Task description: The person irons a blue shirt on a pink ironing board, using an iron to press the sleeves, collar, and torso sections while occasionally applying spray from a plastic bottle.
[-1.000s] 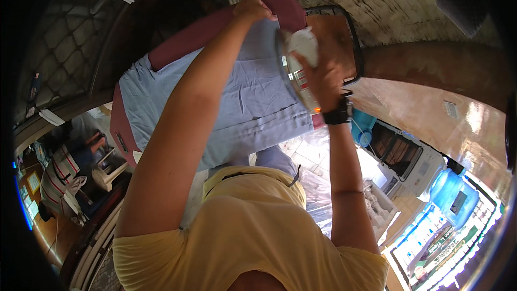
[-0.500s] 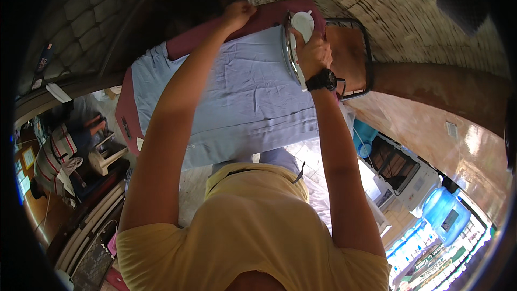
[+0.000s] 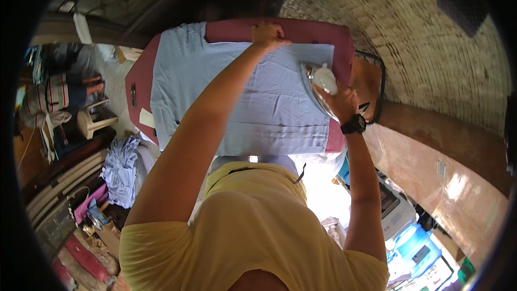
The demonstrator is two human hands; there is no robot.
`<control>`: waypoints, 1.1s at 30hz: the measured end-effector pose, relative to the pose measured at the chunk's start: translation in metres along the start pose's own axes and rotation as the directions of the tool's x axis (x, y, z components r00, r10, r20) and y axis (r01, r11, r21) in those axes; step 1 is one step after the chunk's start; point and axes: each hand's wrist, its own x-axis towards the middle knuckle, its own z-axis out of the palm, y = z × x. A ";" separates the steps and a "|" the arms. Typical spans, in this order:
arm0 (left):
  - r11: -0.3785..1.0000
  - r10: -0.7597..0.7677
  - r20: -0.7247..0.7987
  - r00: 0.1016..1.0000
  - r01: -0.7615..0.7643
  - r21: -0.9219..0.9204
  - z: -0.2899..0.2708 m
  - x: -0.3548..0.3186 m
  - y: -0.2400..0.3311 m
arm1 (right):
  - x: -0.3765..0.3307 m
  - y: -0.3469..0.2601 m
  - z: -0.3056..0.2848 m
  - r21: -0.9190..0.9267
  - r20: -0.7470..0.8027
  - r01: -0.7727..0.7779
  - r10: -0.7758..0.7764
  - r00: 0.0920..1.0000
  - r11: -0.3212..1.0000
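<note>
A light blue garment (image 3: pixel 258 99) lies spread over a maroon ironing board (image 3: pixel 231 29), creased in places. My right hand (image 3: pixel 344 102), with a black watch at the wrist, is closed round a clothes iron (image 3: pixel 325 79). White on top with a shiny metal rim, the iron rests on the garment's right part; its handle is mostly hidden by my fingers. At the far edge of the cloth, my left hand (image 3: pixel 269 36) has curled fingers that seem to pinch the garment's border; the fingertips show only in part.
Beyond the board's right end is a black metal frame with a brown panel (image 3: pixel 366 78). A woven wall (image 3: pixel 398 48) stands behind it. To the left are a wooden stool (image 3: pixel 91 123), a heap of blue clothes (image 3: pixel 123 167) and a seated person (image 3: pixel 59 94). A blue water jug (image 3: pixel 414 248) is at lower right.
The view has shifted, so the board sits lower and farther right. The iron has come nearer to me along the garment's right side. My left hand has moved right along the far edge.
</note>
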 end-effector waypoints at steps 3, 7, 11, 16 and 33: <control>0.993 0.068 -0.002 0.998 -0.068 -0.101 0.000 0.001 -0.009 | 0.021 -0.015 0.004 -0.100 0.038 0.204 -0.201 0.979 0.974; 0.611 0.262 0.019 0.965 -0.151 -0.777 0.012 0.016 -0.102 | 0.072 -0.048 0.018 -0.182 0.073 0.197 -0.186 0.980 0.963; 0.930 0.261 0.206 0.943 -0.303 0.211 -0.095 -0.023 -0.139 | 0.088 -0.037 0.026 -0.118 0.124 0.398 -0.384 0.915 0.910; 0.899 0.249 0.160 0.955 -0.290 0.329 -0.133 -0.068 -0.193 | 0.104 -0.072 0.042 -0.064 0.201 0.536 -0.515 0.833 0.842; 0.978 0.195 -0.632 0.750 -0.201 0.063 -0.119 -0.108 -0.234 | 0.144 -0.205 0.103 0.001 0.263 0.488 -0.472 0.842 0.873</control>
